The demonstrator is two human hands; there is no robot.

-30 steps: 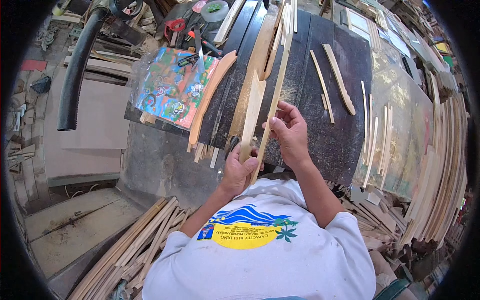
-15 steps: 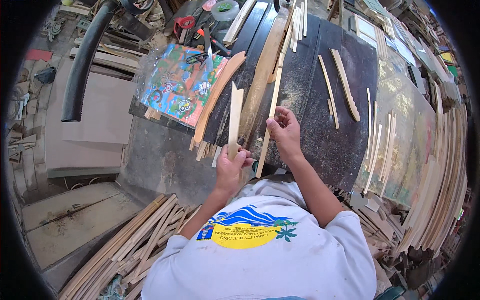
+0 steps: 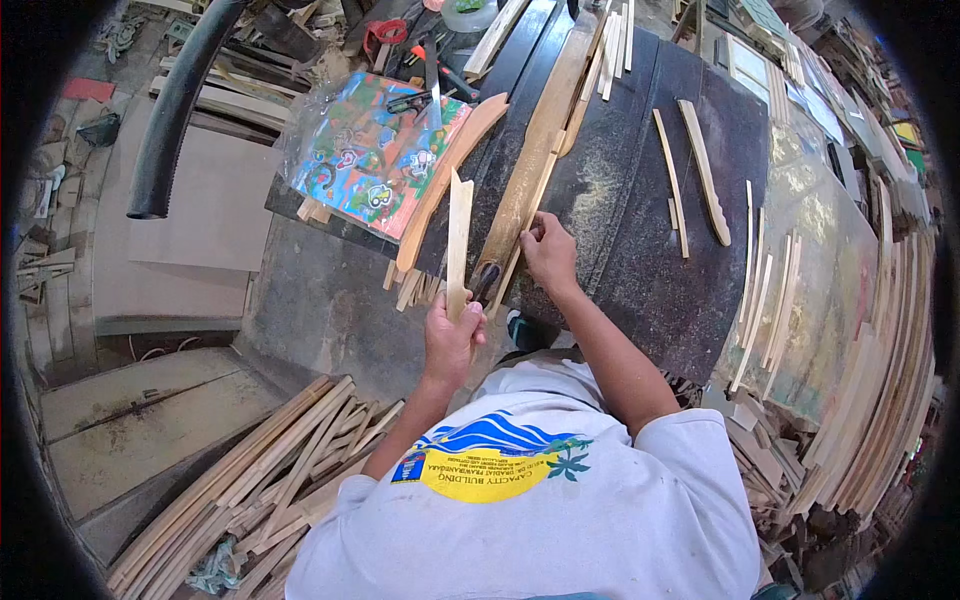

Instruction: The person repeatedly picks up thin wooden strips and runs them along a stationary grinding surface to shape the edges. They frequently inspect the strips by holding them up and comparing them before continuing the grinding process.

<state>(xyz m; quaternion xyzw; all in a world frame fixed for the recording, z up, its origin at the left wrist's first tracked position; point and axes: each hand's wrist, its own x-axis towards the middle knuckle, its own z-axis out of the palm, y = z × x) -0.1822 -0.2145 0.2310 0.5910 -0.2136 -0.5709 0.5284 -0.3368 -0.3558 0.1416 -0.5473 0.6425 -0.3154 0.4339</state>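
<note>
Mid-sort by the look of it: left hand [image 3: 450,338] grips a flat wood strip [image 3: 459,243] upright over the dark bench [image 3: 640,240], right hand [image 3: 548,250] pinches a thin strip [image 3: 528,220] lying there, finished-looking pieces [image 3: 703,170] aside, floor strips [image 3: 260,470] untouched.

Single head-worn fisheye view, which looked steeply down from above the person's shoulders onto the dark table [image 3: 640,200] close in front; straight edges bowed toward the black circular rim, and the floor showed at left
</note>
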